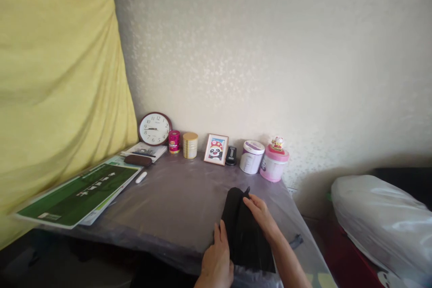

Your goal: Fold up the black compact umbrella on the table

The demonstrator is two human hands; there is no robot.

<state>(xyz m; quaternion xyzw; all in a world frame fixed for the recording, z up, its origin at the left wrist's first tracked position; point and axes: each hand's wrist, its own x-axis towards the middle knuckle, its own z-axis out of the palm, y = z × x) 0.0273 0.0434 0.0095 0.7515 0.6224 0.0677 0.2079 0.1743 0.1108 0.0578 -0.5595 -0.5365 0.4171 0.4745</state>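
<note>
1. Notably, the black folded article [248,238] lies between the two hands, over the near right part of the grey-covered table [178,202]; whether it rests on the surface or is lifted cannot be told.
2. Right hand [261,216]: the fingertips close on the article's upper right edge, beside a small raised corner; the forearm runs along its right side.
3. Left hand [218,254]: the extended fingers lie against the article's left edge; how firmly they close cannot be told.
4. Beyond the article stand a framed panda picture [216,149] and a purple-and-white tub [252,158], both well apart from the hands.
</note>
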